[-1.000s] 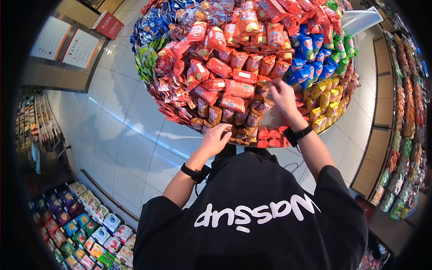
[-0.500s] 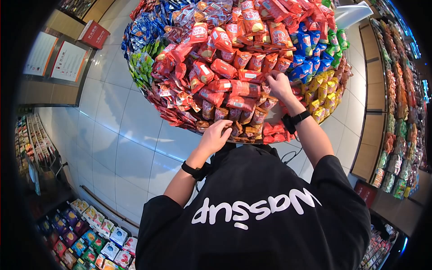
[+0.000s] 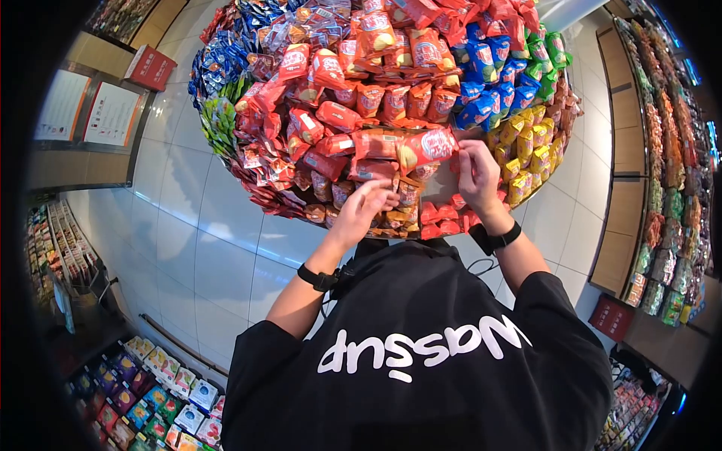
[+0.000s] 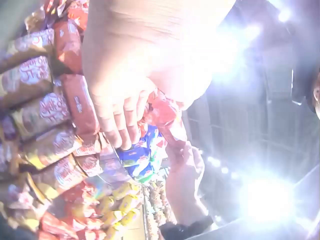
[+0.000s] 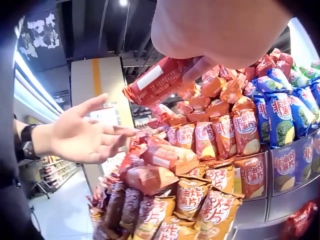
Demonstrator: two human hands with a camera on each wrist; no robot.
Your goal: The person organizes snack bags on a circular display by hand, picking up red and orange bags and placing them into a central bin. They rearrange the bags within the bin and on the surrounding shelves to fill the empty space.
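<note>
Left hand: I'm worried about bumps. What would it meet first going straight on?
Probably the red chip bag the right hand holds; the right wrist view shows it above the left fingertips, so contact is unsure.

The red packet point(image 3: 427, 146) in my right hand point(image 3: 480, 177) looks like thin plastic film, glossy and creased, with a smooth pale label patch on it. The same shiny, crinkled film wraps the yellow packets point(image 3: 530, 146) by the right edge of the display point(image 3: 444, 186) and the blue wrappers point(image 3: 214, 71) by its left edge. My black shirt point(image 3: 421, 301) is soft matt cloth, its white lettering point(image 3: 421, 352) flat and smooth. My wrist straps point(image 3: 320, 279) look dull black. Around me the floor tiles point(image 3: 162, 188) are smooth and polished, catching light, and the cabinet fronts point(image 3: 623, 165) look like smooth pale wood.
</note>
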